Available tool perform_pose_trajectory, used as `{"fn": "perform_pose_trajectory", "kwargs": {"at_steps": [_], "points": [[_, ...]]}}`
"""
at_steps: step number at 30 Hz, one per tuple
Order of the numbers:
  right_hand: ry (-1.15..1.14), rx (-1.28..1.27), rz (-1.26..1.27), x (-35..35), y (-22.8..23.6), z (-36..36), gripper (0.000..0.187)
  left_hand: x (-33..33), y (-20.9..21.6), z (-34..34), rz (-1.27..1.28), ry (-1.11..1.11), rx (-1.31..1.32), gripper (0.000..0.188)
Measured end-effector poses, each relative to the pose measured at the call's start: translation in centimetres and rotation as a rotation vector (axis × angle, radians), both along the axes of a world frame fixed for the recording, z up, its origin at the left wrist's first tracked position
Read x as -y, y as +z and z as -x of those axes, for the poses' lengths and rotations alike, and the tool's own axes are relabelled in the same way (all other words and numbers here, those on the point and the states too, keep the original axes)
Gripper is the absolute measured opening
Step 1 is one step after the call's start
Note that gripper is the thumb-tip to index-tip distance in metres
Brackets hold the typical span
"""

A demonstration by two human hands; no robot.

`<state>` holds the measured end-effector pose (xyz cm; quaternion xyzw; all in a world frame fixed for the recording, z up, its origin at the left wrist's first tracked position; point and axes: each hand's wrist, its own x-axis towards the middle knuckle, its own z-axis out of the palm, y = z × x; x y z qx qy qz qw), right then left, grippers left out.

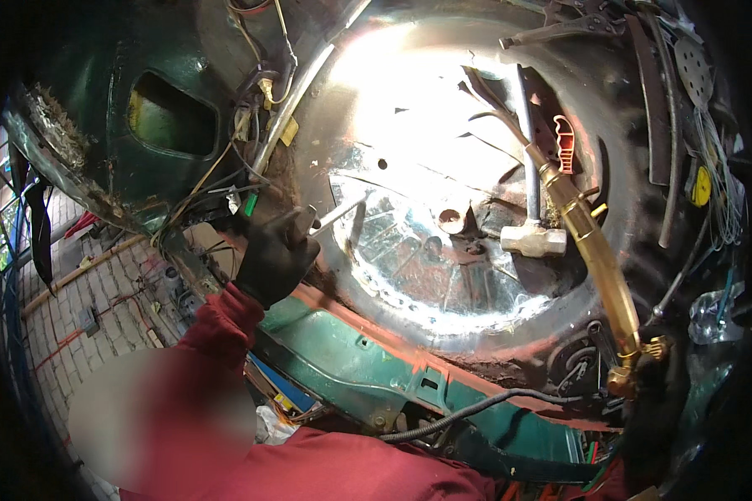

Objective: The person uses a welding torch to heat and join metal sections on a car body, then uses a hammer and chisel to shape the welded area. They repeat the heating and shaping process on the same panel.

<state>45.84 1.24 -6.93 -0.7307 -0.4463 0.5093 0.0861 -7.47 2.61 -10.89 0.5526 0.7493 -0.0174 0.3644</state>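
Note:
My left hand (276, 255), in a black glove below a red sleeve, is closed on a pale rod-shaped tool (342, 211). The rod's free end points up and right over the left rim of a round, brightly lit metal well (363, 259). A small dark part with a light tip shows beside the fingers; I cannot tell what kind of tool it is. Right of the well's middle lies a hammer (533, 240) with a blocky head and a long grey handle. A brass gas torch (597, 250) slants down along the right side. My right hand is out of view.
Loose wires (242, 125) run along the left, near an opening in green bodywork (173, 114). An orange ring-handled piece (565, 144) lies by the hammer. A dark ribbed hose (476, 407) crosses the green front edge (342, 342). Locking pliers (564, 32) and metal strips (647, 100) lie far right.

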Motion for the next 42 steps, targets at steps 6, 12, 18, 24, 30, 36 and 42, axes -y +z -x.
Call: {"fn": "perform_pose_trajectory", "kwargs": {"at_steps": [6, 12, 18, 24, 30, 36, 42], "points": [[0.069, 0.01, -0.007, 1.0, -2.5, 3.4, 0.053, 0.4, -2.5, 0.6, -0.026, 0.004, -0.019, 0.024], [0.017, -0.103, 0.068, 1.9, -4.3, 3.1, 0.063, 1.0, -2.7, 1.4, 0.032, 0.104, 0.037, 0.029], [-0.05, -0.211, 0.156, 1.7, -6.2, 4.4, 0.063, 0.5, -4.3, 3.3, 0.049, 0.122, 0.016, 0.026], [-0.058, -0.243, 0.168, 1.8, -6.5, 5.3, 0.061, -0.5, -4.2, 2.0, -0.051, 0.003, -0.052, 0.023], [-0.025, -0.273, 0.236, 1.3, -6.5, 6.7, 0.057, 0.0, -4.0, 1.4, -0.115, -0.132, -0.073, 0.024], [0.142, -0.18, 0.135, -0.4, -6.3, 8.8, 0.057, 1.8, -5.4, 1.5, -0.311, -0.346, -0.064, 0.02], [0.155, -0.188, 0.183, -3.5, -5.7, 10.2, 0.056, 0.8, -4.1, 1.2, -0.192, -0.312, -0.077, 0.02]]}}
